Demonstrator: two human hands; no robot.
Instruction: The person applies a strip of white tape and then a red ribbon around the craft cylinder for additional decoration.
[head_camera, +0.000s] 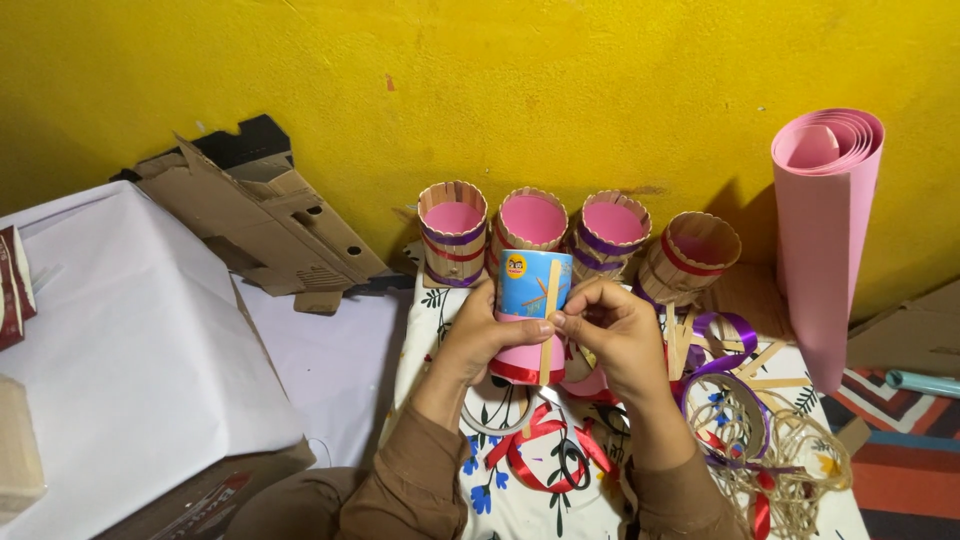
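My left hand grips a paper cup that is blue at the top and pink below, with a red ribbon band near its base. A flat wooden stick lies upright against the cup's side. The fingertips of my right hand press on that stick from the right. Both hands hover over a white cloth with a flower print.
Several stick-clad cups with pink insides line the yellow wall. A roll of pink sheet leans at the right. Red ribbon, purple ribbon, loose sticks and cord lie on the cloth. Torn cardboard lies at the left.
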